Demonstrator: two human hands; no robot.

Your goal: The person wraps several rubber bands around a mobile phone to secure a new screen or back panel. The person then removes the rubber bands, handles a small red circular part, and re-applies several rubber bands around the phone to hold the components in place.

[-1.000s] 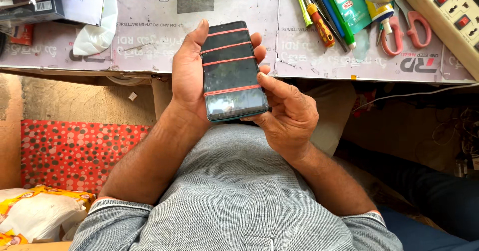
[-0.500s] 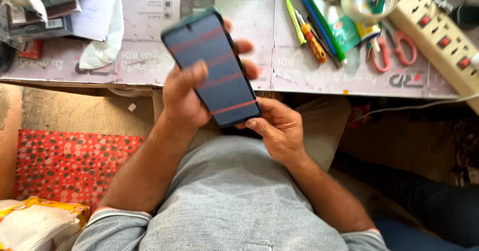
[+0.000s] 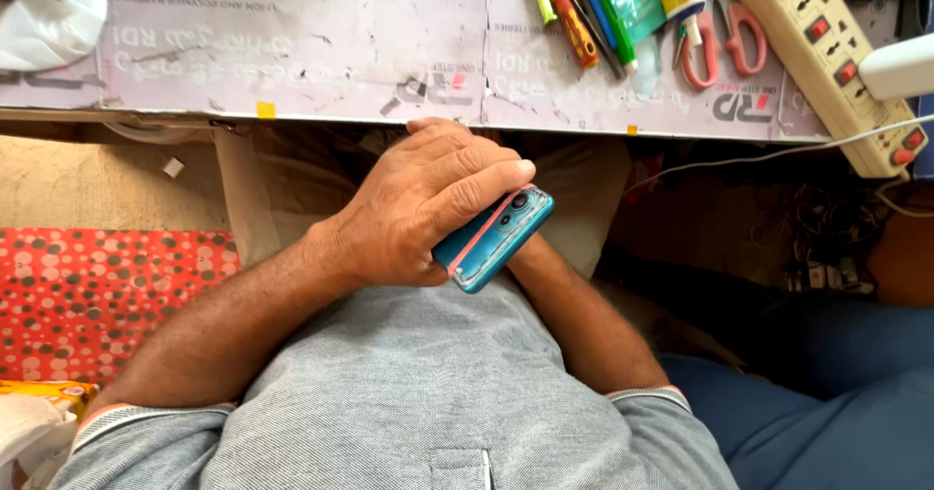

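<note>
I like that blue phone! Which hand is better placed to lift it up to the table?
Probably the left. The left hand wraps over the teal phone, fingers across its back. The right hand is hidden beneath; only its forearm shows.

The surface (image 3: 321, 62) runs across the far side, covered with pale printed card marked by scratches. At its far left lies a white plastic bag (image 3: 49, 23). Toward the right lie an orange-handled screwdriver (image 3: 572, 25), blue and green pens (image 3: 601, 8), red-handled scissors (image 3: 722, 40), and at the far right a cream power strip (image 3: 832, 57) with red switches.
</note>
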